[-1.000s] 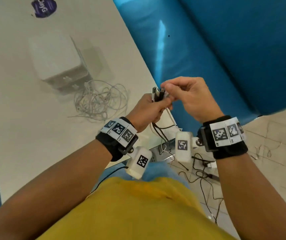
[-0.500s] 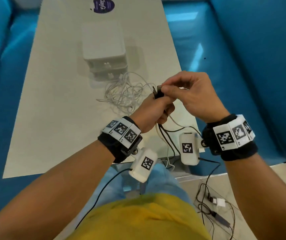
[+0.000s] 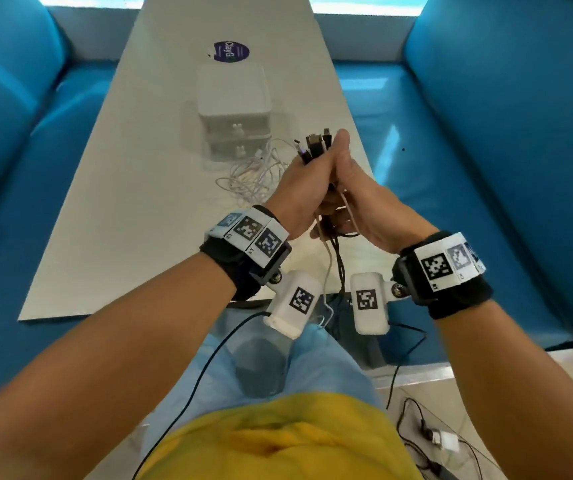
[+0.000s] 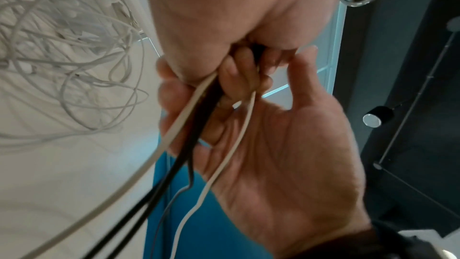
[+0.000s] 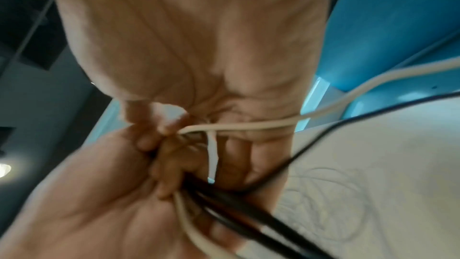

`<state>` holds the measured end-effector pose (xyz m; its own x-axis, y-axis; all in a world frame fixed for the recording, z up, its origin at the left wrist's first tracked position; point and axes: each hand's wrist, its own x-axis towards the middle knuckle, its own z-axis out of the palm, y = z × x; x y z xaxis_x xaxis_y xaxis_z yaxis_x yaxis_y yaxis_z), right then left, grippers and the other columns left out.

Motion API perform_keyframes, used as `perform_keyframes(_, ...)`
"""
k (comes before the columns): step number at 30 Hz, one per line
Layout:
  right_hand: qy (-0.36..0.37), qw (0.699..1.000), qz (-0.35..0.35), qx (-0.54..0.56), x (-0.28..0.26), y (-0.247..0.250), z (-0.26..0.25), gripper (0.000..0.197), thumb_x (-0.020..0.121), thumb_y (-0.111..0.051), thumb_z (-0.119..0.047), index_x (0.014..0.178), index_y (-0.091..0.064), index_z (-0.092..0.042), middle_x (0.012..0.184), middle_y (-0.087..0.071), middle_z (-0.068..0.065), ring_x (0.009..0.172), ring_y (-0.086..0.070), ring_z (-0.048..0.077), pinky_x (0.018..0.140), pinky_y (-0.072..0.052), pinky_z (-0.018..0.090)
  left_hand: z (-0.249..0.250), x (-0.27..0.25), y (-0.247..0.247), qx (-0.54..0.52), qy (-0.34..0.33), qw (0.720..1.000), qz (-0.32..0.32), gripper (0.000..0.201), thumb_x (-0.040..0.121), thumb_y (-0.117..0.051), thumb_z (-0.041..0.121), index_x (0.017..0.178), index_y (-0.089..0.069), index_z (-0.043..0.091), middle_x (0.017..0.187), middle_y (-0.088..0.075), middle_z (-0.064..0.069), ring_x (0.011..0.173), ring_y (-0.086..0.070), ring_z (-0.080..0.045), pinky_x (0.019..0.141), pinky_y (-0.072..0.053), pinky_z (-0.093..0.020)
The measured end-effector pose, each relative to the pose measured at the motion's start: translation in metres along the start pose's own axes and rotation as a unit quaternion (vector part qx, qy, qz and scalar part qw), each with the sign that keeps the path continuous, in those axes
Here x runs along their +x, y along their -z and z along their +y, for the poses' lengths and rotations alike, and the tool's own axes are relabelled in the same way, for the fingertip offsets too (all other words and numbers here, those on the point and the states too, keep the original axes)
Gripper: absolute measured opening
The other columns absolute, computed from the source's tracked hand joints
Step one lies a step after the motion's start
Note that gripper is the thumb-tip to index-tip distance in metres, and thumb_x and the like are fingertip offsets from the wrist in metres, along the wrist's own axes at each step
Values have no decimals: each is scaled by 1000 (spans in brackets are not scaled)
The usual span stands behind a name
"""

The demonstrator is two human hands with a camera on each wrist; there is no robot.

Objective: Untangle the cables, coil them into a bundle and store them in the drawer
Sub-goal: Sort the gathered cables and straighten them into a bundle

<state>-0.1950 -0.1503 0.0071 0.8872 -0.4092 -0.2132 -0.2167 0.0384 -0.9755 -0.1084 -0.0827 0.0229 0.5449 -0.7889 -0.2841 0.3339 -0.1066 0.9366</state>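
Observation:
My left hand grips a bundle of black and white cables just below their plugs, which stick up out of the fist. My right hand is pressed against it, thumb up beside the plugs, fingers curled round the same cables. The strands hang down between my wrists past the table edge. In the left wrist view black cables and a thin white cable run across the right palm. A white tangle of cables lies on the table in front of the white drawer unit, whose drawers are closed.
The long white table runs away from me between blue sofas. A purple sticker lies beyond the drawer unit. More dark cables and a white charger lie on the floor at the lower right.
My right hand has dropped from pinching the plugs from above to clasping the bundle beside the left hand. The plugs now point upward, and my view has turned to face along the table.

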Motion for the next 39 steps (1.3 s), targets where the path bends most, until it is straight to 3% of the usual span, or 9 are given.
perform_keyframes(4,-14,999,-29,-25,-25,11,8,73,82,-31,-72,98,-57,-6,60,-56,8,53,-44,19,53,-38,28,3,-13,-16,32,-69,996,-48,56,96,-49,46,50,-40,15,55,-40,-3,51,-36,-14,49,-29,-23)
perform_keyframes(7,-10,998,-6,-65,-42,25,13,82,76,-37,-78,102,-60,-4,51,-40,2,49,-30,15,50,-30,25,5,-23,-26,37,-89,993,-68,54,98,-45,44,52,-34,17,55,-36,-5,46,-29,-14,45,-26,-22)
perform_keyframes(16,-57,991,56,-109,-111,86,64,29,63,-78,-37,73,-62,-16,69,-37,11,49,-30,10,48,-26,21,-20,-36,-70,12,-63,986,-154,61,101,-41,40,43,-40,20,45,-38,-1,62,-53,-23,84,-49,-40)
perform_keyframes(20,-89,989,85,-83,-113,94,105,22,75,-77,-20,77,-58,-10,66,-42,6,52,-33,10,50,-29,23,-29,-43,-89,-13,-19,967,-253,57,101,-36,43,49,-27,20,46,-19,2,50,-28,-18,61,-49,-32)
perform_keyframes(26,-220,937,104,-250,-123,100,217,24,81,-75,-31,70,-59,-18,64,-53,0,62,-50,15,63,-43,28,-33,-37,-92,44,-25,972,-228,56,100,-39,44,53,-19,23,47,-14,4,45,-9,-15,42,-13,-24)
perform_keyframes(28,-270,917,64,-287,-134,97,235,21,79,-78,-31,85,-65,-15,76,-61,0,75,-58,17,69,-45,26,-35,-35,-94,73,-44,972,-217,58,100,-45,39,49,-20,25,45,-16,5,43,-10,-14,43,-12,-24)
perform_keyframes(31,-316,897,21,-309,-141,105,228,61,72,-83,-28,125,-53,-27,112,-62,-2,105,-58,18,92,-44,32,-41,-35,-97,107,-53,968,-220,54,98,-51,31,52,-23,25,45,-18,6,41,-13,-14,45,-13,-24)
perform_keyframes(35,-121,975,122,-143,-125,117,160,44,84,-63,10,124,-53,-5,111,-62,16,91,-59,6,76,-50,16,-61,-32,-100,170,-49,958,-224,42,96,-55,22,57,-39,19,44,-25,7,39,-17,-10,42,-16,-21)
perform_keyframes(39,72,964,254,-21,-107,100,80,18,99,-48,-8,107,-60,-18,95,-63,-1,87,-59,5,76,-48,20,-67,-30,-100,164,-32,963,-213,8,97,-51,13,92,-56,8,44,-25,8,37,-22,-6,39,-19,-17)
